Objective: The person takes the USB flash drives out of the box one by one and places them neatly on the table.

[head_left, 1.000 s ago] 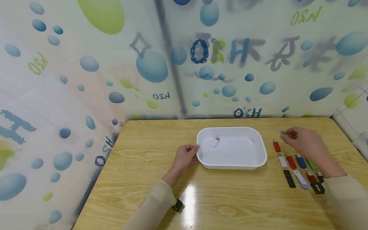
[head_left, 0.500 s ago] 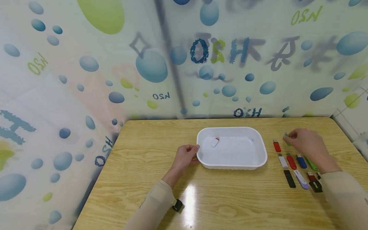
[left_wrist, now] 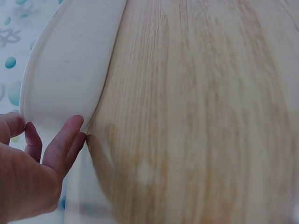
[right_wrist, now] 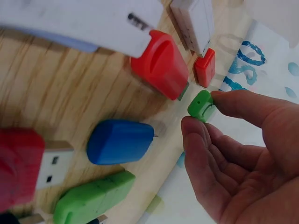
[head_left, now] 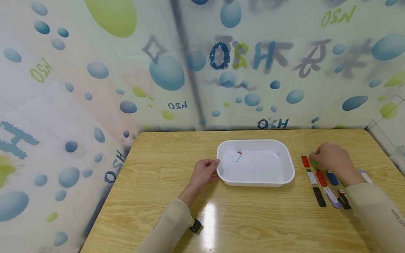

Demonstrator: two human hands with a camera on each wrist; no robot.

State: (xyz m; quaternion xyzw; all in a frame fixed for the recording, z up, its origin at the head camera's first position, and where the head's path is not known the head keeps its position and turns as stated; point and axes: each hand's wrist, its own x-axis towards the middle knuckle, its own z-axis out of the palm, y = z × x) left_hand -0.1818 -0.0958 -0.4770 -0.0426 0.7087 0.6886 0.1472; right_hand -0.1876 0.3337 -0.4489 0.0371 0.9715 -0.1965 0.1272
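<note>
At the left end of a white plastic basin, my left hand pinches the rim, with thumb and forefinger at the edge and other fingers along the outer wall in the left wrist view. A white USB stick with a red end lies inside the basin. My right hand pinches a green USB stick between thumb and fingertips, beside a red USB stick at the back of the group. In the right wrist view, a blue USB stick and another green USB stick lie nearby.
Rows of USB sticks lie right of the basin, among them a white one, a black one and a white-and-purple one. My right forearm hides part of the rows. A printed curtain hangs behind the wooden table.
My right hand has come down and nearer with the green USB stick, to beside the back red one. Its forearm shifted left, uncovering a white-and-purple stick at right. The left hand stays put.
</note>
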